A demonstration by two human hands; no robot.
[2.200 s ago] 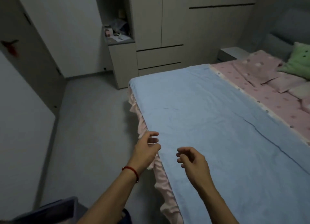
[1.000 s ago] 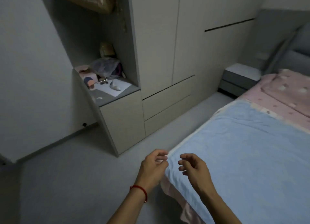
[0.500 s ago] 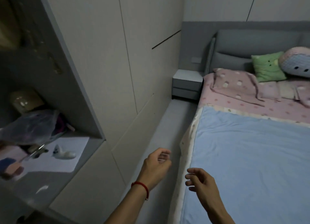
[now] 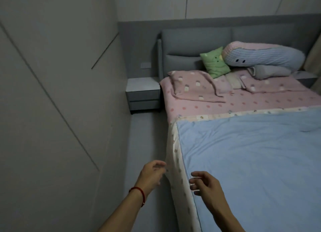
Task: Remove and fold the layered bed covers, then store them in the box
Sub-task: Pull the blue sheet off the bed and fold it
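A light blue cover (image 4: pixel 251 162) lies flat as the top layer on the lower half of the bed. Under it a cream printed cover (image 4: pixel 175 162) shows along the left side and the upper edge. A pink dotted sheet (image 4: pixel 234 104) covers the head end. My left hand (image 4: pixel 152 175) hovers beside the bed's left edge, fingers loosely curled, holding nothing. My right hand (image 4: pixel 206 184) hovers over the blue cover's left edge, fingers relaxed and empty. No box is in view.
A grey nightstand (image 4: pixel 143 92) stands at the head of the narrow grey floor aisle (image 4: pixel 147 136), with wardrobe panels (image 4: pixel 52 92) close on the left. A crumpled pink blanket (image 4: pixel 196 87), a green cushion (image 4: pixel 215 63) and a long blue-pink pillow (image 4: pixel 260 56) lie against the grey headboard (image 4: pixel 191 45).
The view has swung from the bed's foot corner round to its left side, now facing the headboard. Both hands stayed empty and kept their loose pose.
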